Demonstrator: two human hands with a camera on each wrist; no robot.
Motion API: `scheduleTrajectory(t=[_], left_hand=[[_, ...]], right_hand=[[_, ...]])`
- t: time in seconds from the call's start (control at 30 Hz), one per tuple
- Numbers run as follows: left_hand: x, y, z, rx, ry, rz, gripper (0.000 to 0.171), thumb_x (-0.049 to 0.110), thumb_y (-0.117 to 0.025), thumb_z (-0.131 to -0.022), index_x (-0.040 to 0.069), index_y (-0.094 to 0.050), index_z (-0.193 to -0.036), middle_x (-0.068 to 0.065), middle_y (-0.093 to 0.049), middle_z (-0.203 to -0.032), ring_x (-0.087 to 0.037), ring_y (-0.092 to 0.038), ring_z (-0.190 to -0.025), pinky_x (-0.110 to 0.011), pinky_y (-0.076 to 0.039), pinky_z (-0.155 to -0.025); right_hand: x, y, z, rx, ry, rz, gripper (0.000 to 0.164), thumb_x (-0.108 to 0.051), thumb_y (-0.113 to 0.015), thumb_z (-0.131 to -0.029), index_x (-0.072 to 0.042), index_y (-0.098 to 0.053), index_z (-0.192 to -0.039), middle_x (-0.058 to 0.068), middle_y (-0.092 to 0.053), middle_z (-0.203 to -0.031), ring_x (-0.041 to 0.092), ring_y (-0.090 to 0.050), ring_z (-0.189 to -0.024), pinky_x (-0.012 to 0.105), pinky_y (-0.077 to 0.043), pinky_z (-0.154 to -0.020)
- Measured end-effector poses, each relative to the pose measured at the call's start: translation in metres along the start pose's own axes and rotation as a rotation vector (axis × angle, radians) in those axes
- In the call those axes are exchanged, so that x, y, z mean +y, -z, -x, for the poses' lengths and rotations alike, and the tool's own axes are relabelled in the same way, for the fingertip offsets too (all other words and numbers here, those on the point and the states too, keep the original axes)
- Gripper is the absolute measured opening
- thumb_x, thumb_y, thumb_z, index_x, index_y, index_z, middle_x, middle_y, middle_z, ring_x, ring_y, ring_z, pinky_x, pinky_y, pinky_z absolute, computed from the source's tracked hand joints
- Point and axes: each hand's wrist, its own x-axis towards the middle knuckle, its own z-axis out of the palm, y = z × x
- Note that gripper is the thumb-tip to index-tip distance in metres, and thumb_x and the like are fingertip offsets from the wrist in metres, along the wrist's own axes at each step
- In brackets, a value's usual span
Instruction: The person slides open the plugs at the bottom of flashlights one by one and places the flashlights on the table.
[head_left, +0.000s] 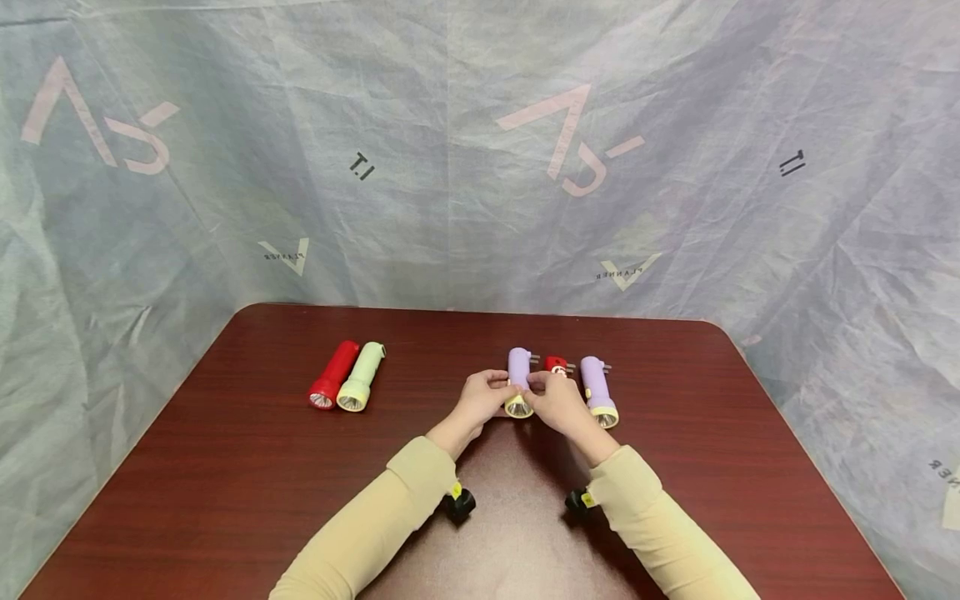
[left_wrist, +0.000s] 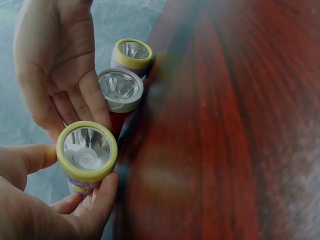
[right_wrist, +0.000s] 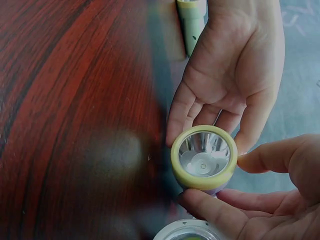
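Both hands meet on a purple torch (head_left: 518, 382) lying on the table (head_left: 225, 467) just right of centre. The left hand (head_left: 480, 398) curls thumb and fingers round its yellow head from nine o'clock, and the right hand (head_left: 552, 400) pinches it from three o'clock, seemingly to steady it between them. A red torch (head_left: 556, 364) and a second purple torch (head_left: 597, 390) lie at three o'clock; a red-and-green pair (head_left: 347, 376) sits well apart at nine o'clock.

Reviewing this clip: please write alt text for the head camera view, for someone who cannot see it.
Both hands, the left hand and the right hand, hold a purple flashlight at the middle of a dark red wooden table. Just to its right lie a red flashlight and another purple flashlight; a red and a pale green flashlight lie side by side at the left.
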Motion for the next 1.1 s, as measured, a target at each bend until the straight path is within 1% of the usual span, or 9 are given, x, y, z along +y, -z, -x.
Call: scheduleTrajectory(t=[0.13, 0.37, 0.5, 0.57, 0.73, 0.9, 1.0, 1.1], left_hand=[[-0.002, -0.001, -0.001, -0.005, -0.006, -0.01, 0.048, 0.009, -0.065, -0.088, -0.01, -0.048, -0.128, -0.025, -0.058, -0.115, -0.018, -0.063, -0.087, -0.039, -0.058, -0.071], [-0.001, -0.003, 0.003, 0.021, -0.025, -0.046, 0.046, 0.009, -0.067, -0.087, -0.009, -0.05, -0.126, -0.022, -0.06, -0.112, -0.02, -0.064, -0.089, -0.033, -0.059, -0.068], [0.0, -0.004, 0.006, 0.041, -0.042, -0.11, 0.045, 0.009, -0.068, -0.086, -0.007, -0.052, -0.124, -0.019, -0.061, -0.11, -0.02, -0.063, -0.089, -0.03, -0.059, -0.063], [0.0, -0.004, 0.006, 0.05, -0.051, -0.157, 0.044, 0.01, -0.068, -0.085, -0.006, -0.053, -0.124, -0.018, -0.061, -0.109, -0.019, -0.063, -0.085, -0.028, -0.058, -0.059], [0.001, -0.004, 0.007, 0.057, -0.047, -0.255, 0.044, 0.015, -0.068, -0.086, -0.003, -0.053, -0.124, -0.016, -0.063, -0.109, -0.015, -0.062, -0.073, -0.027, -0.055, -0.051], [0.001, -0.003, 0.008, 0.049, -0.043, -0.295, 0.045, 0.018, -0.067, -0.087, -0.004, -0.054, -0.124, -0.018, -0.062, -0.113, -0.016, -0.062, -0.075, -0.028, -0.056, -0.052], [0.003, -0.001, 0.009, 0.027, -0.033, -0.313, 0.045, 0.02, -0.066, -0.088, -0.004, -0.054, -0.124, -0.018, -0.062, -0.115, -0.017, -0.063, -0.075, -0.03, -0.056, -0.054], [0.004, 0.002, 0.011, -0.009, -0.023, -0.334, 0.047, 0.022, -0.066, -0.088, -0.005, -0.053, -0.124, -0.018, -0.062, -0.116, -0.017, -0.063, -0.076, -0.031, -0.056, -0.056]], right_hand=[[0.0, -0.001, 0.0, -0.004, 0.007, 0.032, 0.034, -0.013, -0.064, -0.087, 0.008, -0.063, -0.113, 0.022, -0.066, -0.108, 0.032, -0.064, -0.099, 0.043, -0.053, -0.082], [-0.002, -0.001, 0.001, -0.021, -0.005, 0.046, 0.035, -0.015, -0.064, -0.087, 0.007, -0.062, -0.115, 0.02, -0.066, -0.109, 0.03, -0.064, -0.099, 0.042, -0.053, -0.082], [-0.002, -0.001, 0.001, -0.02, 0.003, 0.063, 0.034, -0.014, -0.064, -0.087, 0.007, -0.063, -0.113, 0.021, -0.067, -0.107, 0.03, -0.064, -0.098, 0.042, -0.053, -0.081], [-0.002, 0.0, 0.001, -0.016, 0.012, 0.072, 0.033, -0.014, -0.064, -0.087, 0.007, -0.064, -0.112, 0.021, -0.067, -0.106, 0.03, -0.064, -0.097, 0.042, -0.054, -0.08], [-0.003, 0.001, 0.001, -0.01, 0.024, 0.075, 0.033, -0.014, -0.065, -0.087, 0.008, -0.064, -0.111, 0.021, -0.068, -0.105, 0.03, -0.065, -0.096, 0.042, -0.054, -0.079], [-0.002, 0.0, 0.001, -0.016, 0.012, 0.07, 0.034, -0.016, -0.067, -0.085, 0.006, -0.065, -0.111, 0.019, -0.068, -0.106, 0.028, -0.065, -0.097, 0.04, -0.054, -0.08], [-0.002, 0.0, 0.001, -0.022, 0.015, 0.069, 0.035, -0.016, -0.069, -0.084, 0.006, -0.065, -0.111, 0.018, -0.068, -0.105, 0.027, -0.065, -0.097, 0.039, -0.054, -0.081], [-0.004, 0.003, 0.001, -0.023, 0.03, 0.075, 0.036, -0.016, -0.071, -0.083, 0.006, -0.065, -0.11, 0.017, -0.069, -0.104, 0.026, -0.066, -0.096, 0.039, -0.054, -0.082]])
